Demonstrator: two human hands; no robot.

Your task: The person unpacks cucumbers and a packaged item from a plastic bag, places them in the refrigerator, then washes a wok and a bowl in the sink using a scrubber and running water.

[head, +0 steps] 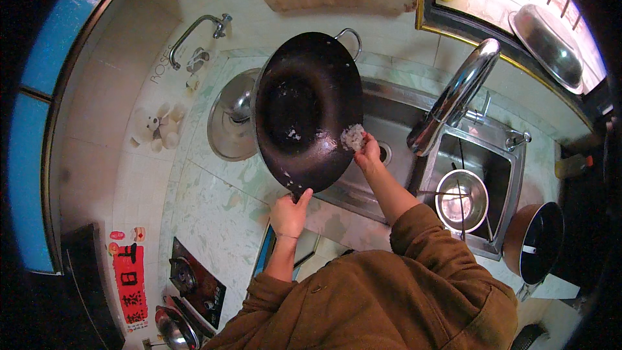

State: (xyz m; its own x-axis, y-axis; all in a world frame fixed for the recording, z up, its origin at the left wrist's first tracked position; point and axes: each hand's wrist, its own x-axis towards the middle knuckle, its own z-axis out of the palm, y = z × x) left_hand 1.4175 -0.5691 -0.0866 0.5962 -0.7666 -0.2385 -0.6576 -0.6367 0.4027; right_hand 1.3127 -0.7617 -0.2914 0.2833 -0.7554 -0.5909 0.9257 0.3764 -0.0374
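A large dark wok [296, 107] is tilted up over the left part of the sink and the counter beside it. My left hand [289, 216] grips its handle at the near end, the thumb lying along the top. In my right hand [368, 153] is a whitish mesh scrubber [353, 137], held at the wok's right rim. I cannot tell whether it touches the metal. White foamy specks dot the wok's inner surface and the area near the handle. A metal loop handle [357, 41] sticks out at the far end.
The steel sink [388, 102] has a chrome faucet [466, 82] arching over it. A metal bowl [478, 184] sits in the smaller basin. Left of the wok, a pot lid [218, 126] lies on the marbled counter [218, 194]. A gas stove [201, 287] and brown pot [517, 233] flank me.
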